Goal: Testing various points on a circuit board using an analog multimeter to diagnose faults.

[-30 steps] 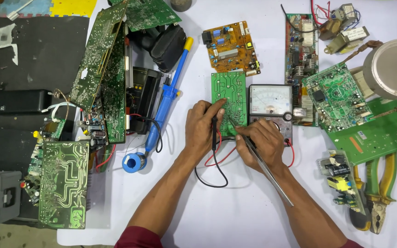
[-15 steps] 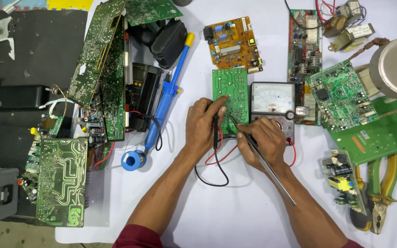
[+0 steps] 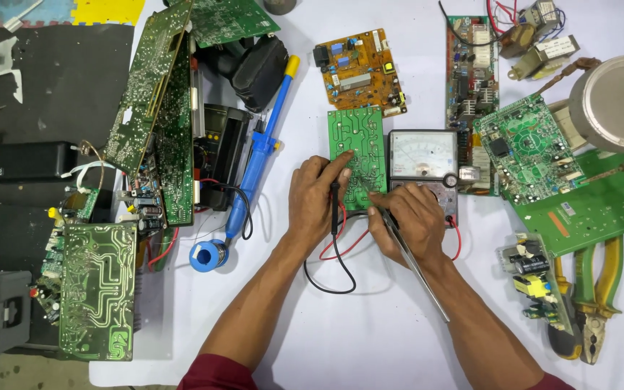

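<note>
A small green circuit board [image 3: 356, 146] lies solder side up in the middle of the white table. My left hand [image 3: 316, 196] grips a black test probe [image 3: 334, 208] and its forefinger presses on the board. My right hand [image 3: 411, 219] holds a slim metal probe [image 3: 419, 267] whose tip touches the board's lower right edge. An analog multimeter [image 3: 423, 157] with a needle dial sits just right of the board, partly under my right hand. Red and black leads [image 3: 335, 253] loop on the table between my wrists.
A blue desoldering pump [image 3: 260, 154] and a solder spool [image 3: 204, 255] lie to the left. Green boards [image 3: 159, 108] stand stacked further left. An orange board [image 3: 360, 69] sits behind. More boards [image 3: 527, 148], a metal disc [image 3: 617, 101] and yellow-handled pliers [image 3: 599, 289] crowd the right side.
Both hands stay on the green board with the probes; only slight shifts of the fingers and of the camera view.
</note>
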